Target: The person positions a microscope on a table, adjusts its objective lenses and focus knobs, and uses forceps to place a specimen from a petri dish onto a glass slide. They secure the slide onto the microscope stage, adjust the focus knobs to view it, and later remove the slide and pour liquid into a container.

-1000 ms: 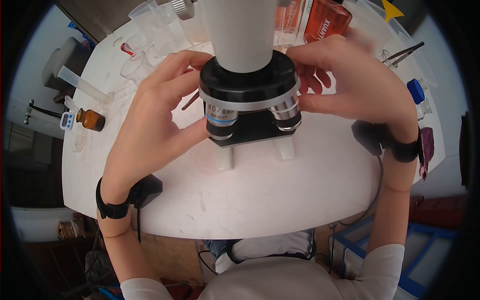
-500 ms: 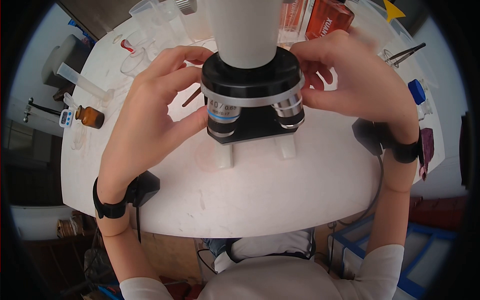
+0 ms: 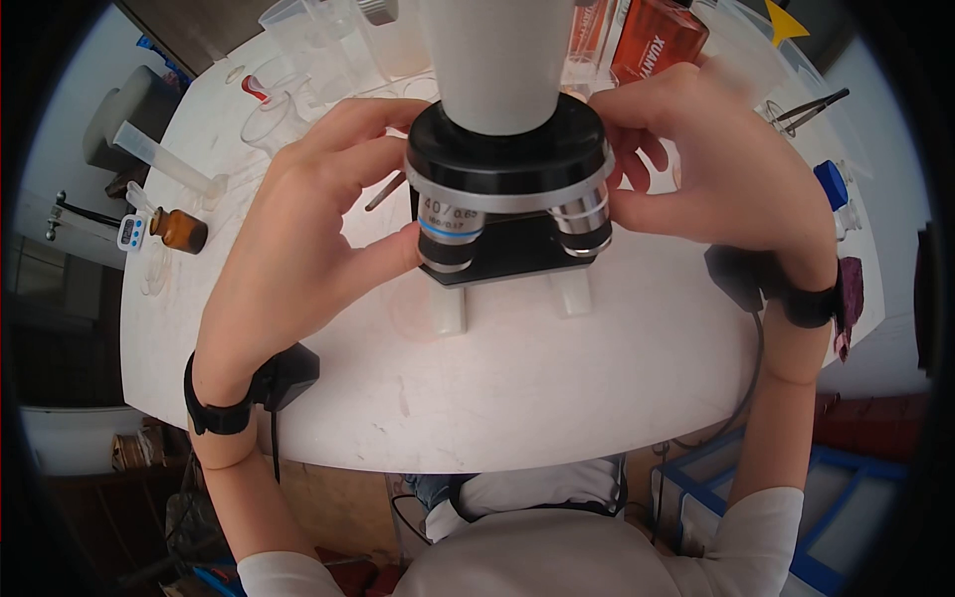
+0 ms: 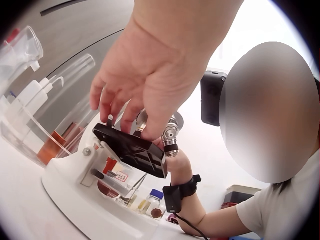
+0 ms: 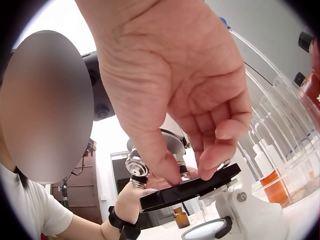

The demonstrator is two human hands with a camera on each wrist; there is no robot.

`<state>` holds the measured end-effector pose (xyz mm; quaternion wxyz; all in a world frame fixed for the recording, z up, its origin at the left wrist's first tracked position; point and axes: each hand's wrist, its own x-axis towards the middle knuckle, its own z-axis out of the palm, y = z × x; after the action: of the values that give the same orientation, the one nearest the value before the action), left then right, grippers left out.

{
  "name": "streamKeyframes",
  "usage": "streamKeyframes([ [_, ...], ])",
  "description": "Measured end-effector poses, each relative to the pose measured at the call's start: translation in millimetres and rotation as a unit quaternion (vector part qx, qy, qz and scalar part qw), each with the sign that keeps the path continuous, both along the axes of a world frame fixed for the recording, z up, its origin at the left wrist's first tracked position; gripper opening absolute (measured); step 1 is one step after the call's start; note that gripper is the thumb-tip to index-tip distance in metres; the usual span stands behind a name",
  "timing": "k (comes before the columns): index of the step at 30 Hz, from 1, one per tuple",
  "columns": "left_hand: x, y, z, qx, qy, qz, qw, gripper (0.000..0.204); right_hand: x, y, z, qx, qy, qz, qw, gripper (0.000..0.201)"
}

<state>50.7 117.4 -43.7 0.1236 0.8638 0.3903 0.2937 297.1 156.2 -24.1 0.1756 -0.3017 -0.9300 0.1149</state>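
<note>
A white microscope point(image 3: 497, 60) stands between both hands, its black nosepiece point(image 3: 512, 149) and silver objective lens point(image 3: 453, 221) over the black stage point(image 3: 507, 264). From the left, my left hand point(image 3: 298, 234) reaches in, thumb at the near side and bent fingers farther back. In the left wrist view its fingertips rest at the stage's point(image 4: 130, 150) upper face, by a small metal clip point(image 4: 109, 120). My right hand point(image 3: 696, 149) comes from the other side. Its thumb and forefinger point(image 5: 215, 162) touch down on the stage in the right wrist view; I cannot tell what lies under the fingertips.
Clear beakers point(image 3: 269, 119) and plastic containers stand behind the left hand. Farther left are a measuring cylinder point(image 3: 164, 164), a brown bottle point(image 3: 181, 231) and a small timer point(image 3: 130, 233). A red box point(image 3: 657, 45), tweezers point(image 3: 816, 109) and a blue-capped bottle point(image 3: 832, 186) stand right.
The microscope appears slightly farther right in the head view. Both hands stay at the stage, with only small shifts of the fingers.
</note>
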Motion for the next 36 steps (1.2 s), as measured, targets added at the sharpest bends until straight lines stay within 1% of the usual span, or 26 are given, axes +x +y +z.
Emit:
streamKeyframes([
  [3,1,-2,1,-0.007,-0.005,-0.005,1.000,0.032,2,-3,1,0.014,-0.002,0.010,1.000,0.017],
  [5,1,-3,1,-0.012,-0.008,-0.001,1.000,0.032,1,-4,2,-0.021,0.005,0.028,0.999,0.018],
  [6,1,-4,1,-0.017,-0.018,-0.005,1.000,0.030,1,-4,3,-0.021,0.005,0.027,0.999,0.018],
  [8,1,-4,1,-0.020,-0.028,-0.008,0.999,0.029,-1,-3,5,-0.075,-0.004,0.031,0.997,0.019],
  [11,0,-4,0,-0.033,-0.036,-0.014,0.999,0.026,1,-2,1,-0.047,-0.001,0.049,0.998,0.021],
  [15,1,-2,0,-0.016,-0.048,-0.023,0.998,0.026,-1,-3,2,-0.031,0.008,0.052,0.998,0.019],
  [17,0,-1,0,-0.007,-0.052,-0.024,0.998,0.026,-2,-4,4,-0.058,-0.001,0.021,0.998,0.015],
  [18,-1,0,-1,-0.017,-0.061,-0.025,0.998,0.028,-2,-4,2,-0.059,-0.001,0.021,0.998,0.015],
  [20,-1,2,-1,-0.029,-0.070,-0.026,0.997,0.029,-1,-4,-1,-0.022,0.043,0.038,0.998,0.012],
  [24,-4,6,0,0.002,-0.062,-0.042,0.997,0.035,-2,-5,5,0.018,0.021,0.037,0.999,0.012],
  [26,-5,9,-1,0.013,-0.058,-0.052,0.997,0.038,-2,-4,6,0.023,-0.022,0.005,0.999,0.015],
  [27,-4,11,-1,0.026,-0.046,-0.049,0.997,0.040,-2,-3,5,0.023,-0.022,0.005,0.999,0.015],
  [29,-5,13,-2,0.040,-0.034,-0.044,0.998,0.042,-3,0,-1,-0.009,0.014,-0.010,1.000,0.020],
  [31,-4,14,-6,0.029,-0.064,-0.039,0.997,0.045,-2,6,-4,-0.013,0.016,-0.009,1.000,0.024],
  [32,-5,15,-6,0.029,-0.064,-0.039,0.997,0.045,-1,8,-4,-0.019,0.018,-0.010,1.000,0.027],
  [36,-7,19,-6,0.041,-0.043,-0.040,0.997,0.046,0,8,-3,-0.016,0.007,-0.009,1.000,0.028],
])
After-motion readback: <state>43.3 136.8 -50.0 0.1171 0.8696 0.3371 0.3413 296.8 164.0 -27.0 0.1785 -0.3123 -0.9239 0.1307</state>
